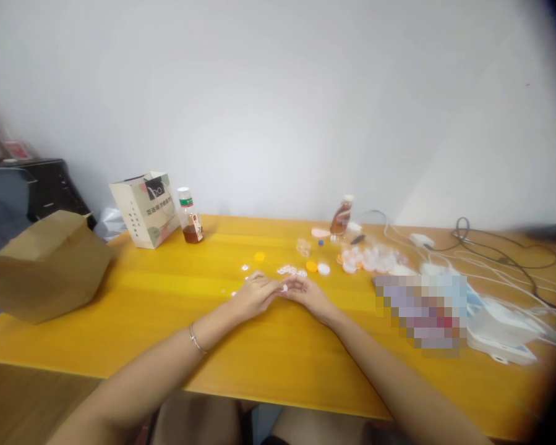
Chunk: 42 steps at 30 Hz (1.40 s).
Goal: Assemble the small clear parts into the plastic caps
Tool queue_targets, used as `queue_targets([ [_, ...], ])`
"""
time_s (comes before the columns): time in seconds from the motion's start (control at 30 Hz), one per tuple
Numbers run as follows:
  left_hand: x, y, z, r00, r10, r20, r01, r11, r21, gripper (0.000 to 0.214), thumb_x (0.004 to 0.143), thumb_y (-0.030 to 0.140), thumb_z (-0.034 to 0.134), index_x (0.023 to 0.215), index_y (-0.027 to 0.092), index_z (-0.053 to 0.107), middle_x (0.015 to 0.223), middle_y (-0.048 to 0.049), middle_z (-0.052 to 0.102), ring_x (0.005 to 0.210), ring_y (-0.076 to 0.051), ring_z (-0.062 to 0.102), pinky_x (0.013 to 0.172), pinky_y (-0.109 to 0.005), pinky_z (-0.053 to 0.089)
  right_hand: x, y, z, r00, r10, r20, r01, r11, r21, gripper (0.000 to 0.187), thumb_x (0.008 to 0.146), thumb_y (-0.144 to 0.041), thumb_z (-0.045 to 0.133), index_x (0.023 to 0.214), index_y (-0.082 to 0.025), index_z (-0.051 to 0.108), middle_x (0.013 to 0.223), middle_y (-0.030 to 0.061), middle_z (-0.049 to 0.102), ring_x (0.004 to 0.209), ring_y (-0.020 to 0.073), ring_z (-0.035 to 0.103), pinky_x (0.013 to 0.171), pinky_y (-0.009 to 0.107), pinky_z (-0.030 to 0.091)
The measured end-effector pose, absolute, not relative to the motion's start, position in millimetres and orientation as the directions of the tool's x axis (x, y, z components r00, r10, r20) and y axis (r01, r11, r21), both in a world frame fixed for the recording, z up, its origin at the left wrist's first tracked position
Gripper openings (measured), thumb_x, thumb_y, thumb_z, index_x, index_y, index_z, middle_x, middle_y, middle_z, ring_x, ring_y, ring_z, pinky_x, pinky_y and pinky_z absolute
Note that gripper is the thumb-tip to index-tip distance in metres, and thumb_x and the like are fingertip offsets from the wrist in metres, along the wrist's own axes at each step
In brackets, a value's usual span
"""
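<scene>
Both my hands rest together on the yellow wooden table (166,309), fingertips meeting. My left hand (254,295) wears a thin bracelet at the wrist, and its fingers are curled toward my right hand (308,294). Between the fingertips sits a small white piece (284,287), pinched by both hands as far as I can tell. Just beyond the fingers lies a short row of small white pieces (290,271). A yellow cap (260,256), an orange cap (311,266) and a white cap (323,269) lie close by.
A brown paper bag (41,266) lies at the left. A white printed gift bag (145,209) and a bottle of brown liquid (189,216) stand at the back. Another brown bottle (341,217), clear plastic cups (370,258), white cables (491,272) and white devices (500,327) crowd the right.
</scene>
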<state>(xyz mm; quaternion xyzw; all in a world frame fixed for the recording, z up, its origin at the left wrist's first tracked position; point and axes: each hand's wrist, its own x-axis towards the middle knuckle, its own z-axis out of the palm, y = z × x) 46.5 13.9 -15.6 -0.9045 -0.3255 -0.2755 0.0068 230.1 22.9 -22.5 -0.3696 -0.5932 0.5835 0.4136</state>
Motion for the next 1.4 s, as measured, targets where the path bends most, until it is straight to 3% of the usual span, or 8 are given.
queue_targets([
  [0.37,42.0,12.2,-10.7,0.629,0.639,0.444,0.542,-0.769,0.339,0.02,0.084,0.025,0.043,0.1,0.022,0.055,0.096,-0.0026,0.064,0.088,-0.013,0.057,0.084,-0.029,0.03,230.9,25.6,-25.2,-0.383,0.92,0.078,-0.015,0.078,-0.997,0.034,0.055,-0.035,0.072,0.08,-0.019,0.056,0.081,0.0012,0.064,0.08,0.0154,0.06,0.084,0.034,0.043],
  [0.57,25.5,26.8,-3.7,0.445,0.749,0.491,0.61,-0.655,0.446,0.019,0.083,0.027,0.042,0.09,0.02,0.059,0.093,-0.0035,0.064,0.086,-0.014,0.056,0.086,-0.03,0.033,230.0,26.0,-26.5,-0.358,0.93,0.082,0.033,0.101,-0.994,0.037,0.053,-0.036,0.072,0.081,-0.02,0.056,0.085,0.0016,0.063,0.081,0.0156,0.06,0.083,0.034,0.044],
  [0.67,4.0,42.9,-3.9,0.412,0.818,0.401,0.672,-0.57,0.473,0.017,0.078,0.024,0.048,0.09,0.018,0.058,0.091,-0.0047,0.063,0.085,-0.015,0.056,0.08,-0.026,0.039,229.9,25.9,-27.2,-0.362,0.928,0.088,0.031,0.107,-0.994,0.036,0.054,-0.035,0.072,0.081,-0.02,0.056,0.086,0.0022,0.063,0.082,0.016,0.06,0.083,0.034,0.044],
  [0.87,-27.8,63.9,-13.7,0.446,0.879,0.167,0.747,-0.469,0.472,0.012,0.069,0.017,0.052,0.077,0.015,0.06,0.078,-0.0037,0.061,0.069,-0.014,0.055,0.065,-0.024,0.042,229.4,25.2,-27.6,-0.379,0.921,0.096,0.036,0.118,-0.992,0.033,0.056,-0.033,0.071,0.082,-0.02,0.056,0.085,0.0011,0.062,0.081,0.0147,0.059,0.084,0.033,0.043],
  [1.07,-17.9,63.7,-19.4,0.436,0.881,0.185,0.749,-0.469,0.468,0.014,0.07,0.026,0.054,0.077,0.014,0.058,0.079,-0.0041,0.061,0.07,-0.013,0.056,0.065,-0.023,0.043,228.6,22.7,-24.8,-0.392,0.914,0.107,0.045,0.136,-0.99,0.03,0.058,-0.032,0.07,0.081,-0.02,0.056,0.084,0.001,0.062,0.08,0.0144,0.059,0.085,0.034,0.042],
  [1.27,-11.0,60.6,-16.1,0.429,0.886,0.176,0.773,-0.461,0.437,0.011,0.071,0.022,0.052,0.072,0.015,0.06,0.072,-0.0029,0.063,0.067,-0.013,0.056,0.063,-0.022,0.041,228.2,21.3,-23.6,-0.404,0.908,0.114,0.05,0.147,-0.988,0.03,0.059,-0.033,0.069,0.082,-0.02,0.055,0.085,0.0012,0.061,0.081,0.0143,0.058,0.085,0.034,0.042],
  [1.4,-9.5,57.3,-11.6,0.455,0.867,0.205,0.812,-0.498,0.305,0.012,0.07,0.019,0.05,0.07,0.016,0.062,0.072,-0.0029,0.062,0.066,-0.014,0.055,0.061,-0.022,0.038,228.6,21.7,-24.2,-0.41,0.904,0.126,0.052,0.161,-0.986,0.032,0.059,-0.033,0.069,0.083,-0.02,0.054,0.085,0.0015,0.061,0.081,0.0143,0.058,0.085,0.034,0.041],
])
